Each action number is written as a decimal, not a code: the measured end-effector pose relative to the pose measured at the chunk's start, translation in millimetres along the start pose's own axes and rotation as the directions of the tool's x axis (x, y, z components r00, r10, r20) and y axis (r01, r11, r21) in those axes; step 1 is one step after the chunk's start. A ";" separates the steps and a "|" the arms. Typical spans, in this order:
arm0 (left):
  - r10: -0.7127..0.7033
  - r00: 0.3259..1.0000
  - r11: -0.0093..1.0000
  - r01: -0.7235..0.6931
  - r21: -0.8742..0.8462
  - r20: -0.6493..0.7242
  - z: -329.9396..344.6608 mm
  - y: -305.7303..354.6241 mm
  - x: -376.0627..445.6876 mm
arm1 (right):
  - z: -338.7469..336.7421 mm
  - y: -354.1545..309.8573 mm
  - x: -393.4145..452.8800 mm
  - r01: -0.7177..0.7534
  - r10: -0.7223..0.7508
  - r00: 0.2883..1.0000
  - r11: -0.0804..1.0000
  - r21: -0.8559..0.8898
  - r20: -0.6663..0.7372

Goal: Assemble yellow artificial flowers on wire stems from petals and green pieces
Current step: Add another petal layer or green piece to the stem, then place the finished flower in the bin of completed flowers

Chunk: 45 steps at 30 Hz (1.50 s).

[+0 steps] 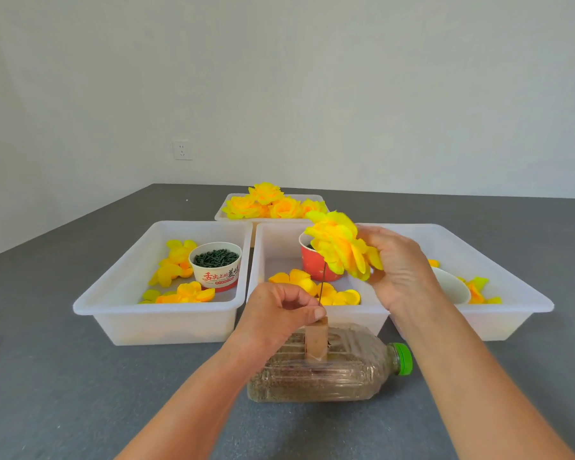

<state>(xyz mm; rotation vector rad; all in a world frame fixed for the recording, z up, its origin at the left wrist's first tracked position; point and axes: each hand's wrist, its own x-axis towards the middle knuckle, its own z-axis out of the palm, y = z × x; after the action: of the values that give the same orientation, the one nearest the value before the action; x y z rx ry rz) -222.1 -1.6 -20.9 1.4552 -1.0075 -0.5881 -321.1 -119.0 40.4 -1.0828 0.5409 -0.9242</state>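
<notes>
A grey surface (80, 376) carries 4 white trays: the left tray (160, 313) holds loose yellow petals (175, 267) and a white paper cup (215, 267) filled with dark green pieces (216, 257); the middle tray (273, 240) holds a red cup (312, 263) and more yellow petal pieces (342, 297); the right tray (498, 280) holds a white cup (452, 287) and a few petals; the far tray (269, 216) holds finished yellow flowers (273, 204). In front of the trays a clear plastic bottle (329, 376) with a green cap (404, 358) lies on its side, a small tan block (316, 340) standing on it. The right hand (402, 267) grips a yellow flower head (342, 247) with curled fingers, above the middle tray. The left hand (279, 313) pinches the thin dark wire stem (322, 283) just above the block; the stem runs up to the flower head.
</notes>
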 end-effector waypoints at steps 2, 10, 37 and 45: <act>-0.003 1.000 1.000 0.003 -0.015 -0.007 -0.7 -0.4 0.7 | -0.5 4.3 6.7 -0.200 0.192 0.980 0.953 0.229 0.054; -0.051 0.999 0.998 0.051 -0.028 -0.017 -9.6 13.9 11.7 | -12.7 30.2 32.2 -0.455 0.403 0.890 0.771 0.446 0.211; -0.188 0.982 0.963 0.181 -0.197 -0.018 -42.0 31.3 160.6 | -2.5 51.3 113.6 0.139 -0.083 0.946 0.978 -0.158 0.314; -0.154 0.957 0.927 0.054 -0.372 -0.245 -53.3 13.5 195.3 | 14.8 59.6 158.3 0.341 -0.201 0.882 0.897 -0.282 0.425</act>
<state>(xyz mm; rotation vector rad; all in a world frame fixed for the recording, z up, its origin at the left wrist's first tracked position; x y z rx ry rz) -84.2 -137.5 39.7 1.2222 -0.5718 -0.5976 -204.2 -235.6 0.6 -1.6592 0.2233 -0.8425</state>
